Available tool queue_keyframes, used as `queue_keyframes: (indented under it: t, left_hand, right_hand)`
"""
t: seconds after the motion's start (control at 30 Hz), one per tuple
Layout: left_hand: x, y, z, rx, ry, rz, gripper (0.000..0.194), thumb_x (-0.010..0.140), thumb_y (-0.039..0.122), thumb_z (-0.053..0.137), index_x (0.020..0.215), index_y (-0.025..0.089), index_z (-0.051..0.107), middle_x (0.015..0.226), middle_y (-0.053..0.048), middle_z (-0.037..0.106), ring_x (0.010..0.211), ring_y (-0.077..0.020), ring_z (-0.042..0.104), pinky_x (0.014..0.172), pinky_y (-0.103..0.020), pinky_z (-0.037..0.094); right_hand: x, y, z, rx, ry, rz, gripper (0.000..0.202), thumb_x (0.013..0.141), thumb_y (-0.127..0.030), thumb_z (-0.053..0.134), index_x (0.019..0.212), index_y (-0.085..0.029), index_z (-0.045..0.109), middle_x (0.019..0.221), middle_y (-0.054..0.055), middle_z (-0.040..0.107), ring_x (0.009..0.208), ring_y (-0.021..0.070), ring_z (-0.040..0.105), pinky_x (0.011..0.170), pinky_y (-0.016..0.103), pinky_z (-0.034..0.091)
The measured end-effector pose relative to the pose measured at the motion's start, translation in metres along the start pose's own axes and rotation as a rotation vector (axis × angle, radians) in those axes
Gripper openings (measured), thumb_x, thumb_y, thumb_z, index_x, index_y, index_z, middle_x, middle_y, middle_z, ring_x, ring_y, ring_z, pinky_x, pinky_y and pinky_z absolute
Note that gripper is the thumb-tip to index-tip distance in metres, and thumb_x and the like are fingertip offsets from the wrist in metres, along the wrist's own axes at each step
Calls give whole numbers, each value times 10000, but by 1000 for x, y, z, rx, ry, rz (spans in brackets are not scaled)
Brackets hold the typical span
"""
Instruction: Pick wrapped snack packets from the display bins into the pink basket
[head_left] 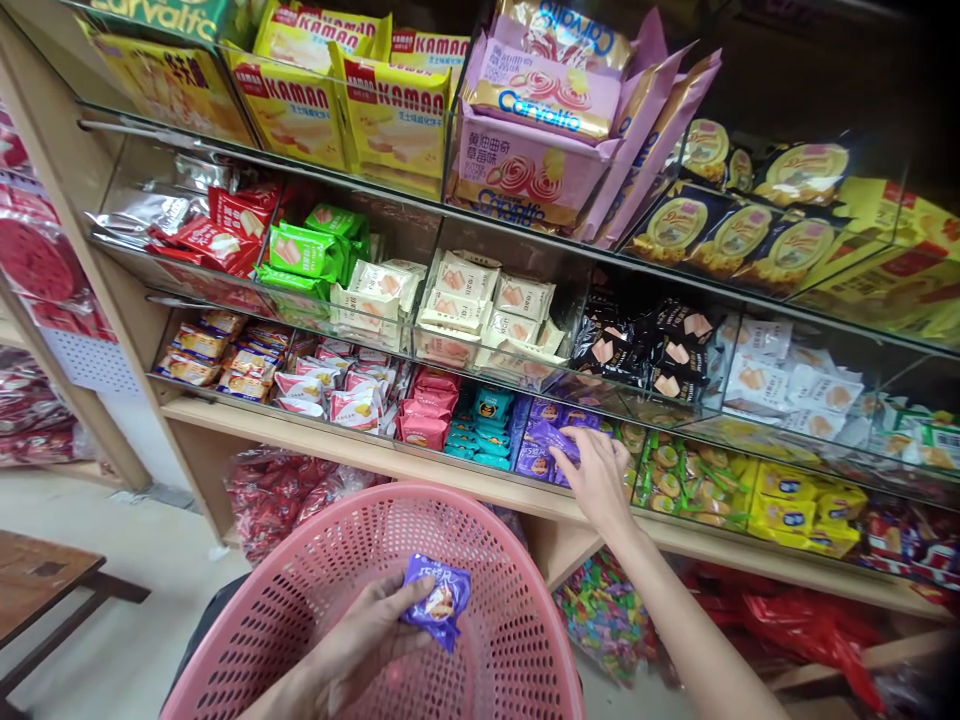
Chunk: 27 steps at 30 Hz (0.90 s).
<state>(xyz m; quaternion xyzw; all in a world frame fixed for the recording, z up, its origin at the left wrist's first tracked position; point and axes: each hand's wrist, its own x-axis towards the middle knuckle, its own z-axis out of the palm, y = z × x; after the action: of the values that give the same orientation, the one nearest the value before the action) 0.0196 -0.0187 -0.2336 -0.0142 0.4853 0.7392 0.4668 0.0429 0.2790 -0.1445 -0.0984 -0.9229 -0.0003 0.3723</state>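
My left hand is closed on a purple snack packet and holds it over the inside of a pink perforated plastic basket. The packet shows white lettering and a picture of the sweet. Farther forward, my right hand reaches to the lowest shelf row and pinches another purple packet at the front of its compartment. More purple packets lie just beneath and behind it. Teal packets sit to the left of them.
Clear-walled shelf compartments hold red packets, black packets, yellow packets and large purple cookie packs. Under the wooden ledge are bags of colourful sweets. A brown wooden bench stands at the left.
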Motion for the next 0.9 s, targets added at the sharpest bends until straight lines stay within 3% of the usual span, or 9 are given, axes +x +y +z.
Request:
queue_keyframes:
  t: [0.13,0.23,0.3,0.37,0.6,0.8,0.9]
  left_hand:
    - [3,0,-1,-7,-2,16,409,647,387,726,944,137,596,901,-82,686,746,-147,643,712,-257,506]
    - [4,2,1,-27,7,13,432,694,464,660,961,131,595,924,-101,681,776,-168,640,743,-295,508]
    - [2,4,4,-39,-25,-11,492,734,536,578,1006,127,592,970,-116,672,815,-187,638,780,-319,500]
    - [0,8,5,-45,-71,-34,554,761,590,496,1062,133,580,1027,-118,656,855,-197,632,810,-329,488]
    - [-7,12,-6,0,-112,-44,646,765,682,360,1106,171,557,1049,-94,643,914,-207,610,817,-348,470]
    - [-14,7,-21,103,-93,46,443,743,465,605,1057,153,575,998,-104,652,862,-188,612,766,-321,485]
    - [-18,6,-26,153,-111,45,449,704,429,660,1054,160,575,982,-103,654,819,-183,615,728,-317,491]
  right_hand:
    - [-22,-33,-25,267,2,196,269,772,-398,563,986,-236,542,1004,67,612,986,252,516,900,446,305]
    - [-43,-71,-31,767,-279,391,299,738,-387,603,988,-240,530,954,43,631,874,216,578,794,376,432]
    - [-57,-95,-26,1040,-496,419,270,747,-363,600,969,-224,532,918,33,646,840,196,598,763,340,462]
    - [-69,-114,-16,1172,-621,410,256,734,-329,620,948,-211,542,904,25,651,843,186,602,761,319,471]
    - [-88,-140,9,1073,-678,321,234,711,-267,636,933,-213,582,918,7,639,856,174,579,779,312,446]
    - [-94,-151,14,928,-631,235,221,717,-278,633,931,-225,618,924,21,607,897,185,542,796,319,422]
    - [-98,-155,16,922,-645,200,217,740,-296,613,948,-237,620,932,29,588,920,190,531,809,329,422]
